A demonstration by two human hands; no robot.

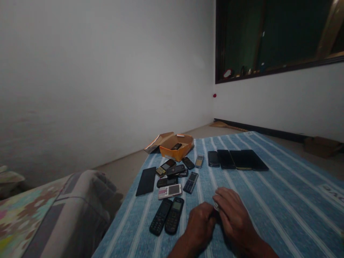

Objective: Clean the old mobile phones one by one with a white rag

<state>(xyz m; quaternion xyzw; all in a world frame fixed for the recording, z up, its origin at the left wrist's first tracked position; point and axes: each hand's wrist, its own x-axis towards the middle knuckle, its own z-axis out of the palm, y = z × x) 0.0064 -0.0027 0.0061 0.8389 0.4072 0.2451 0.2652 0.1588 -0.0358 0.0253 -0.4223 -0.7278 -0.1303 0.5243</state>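
Observation:
My left hand (200, 225) and my right hand (236, 218) meet low in the view, over the blue striped cloth (285, 208). Both are closed, fingers curled inward. A small pale edge of something (215, 206) shows between them; the fingers hide the rest, so its kind is unclear. Left of my hands lie two dark keypad phones, one (174, 216) beside the other (160, 217). Farther up are a white phone (170, 191), a grey keypad phone (191, 182) and several more phones, some overlapping. A flat black slab-like device (146, 181) lies at their left.
An open orange box (176, 152) with a dark phone (176, 146) inside stands at the far end. Right of it, a dark phone (213, 158) lies in a row with black touchscreen devices (254, 160). A bed-like surface with a flowered cover (29, 211) is at left.

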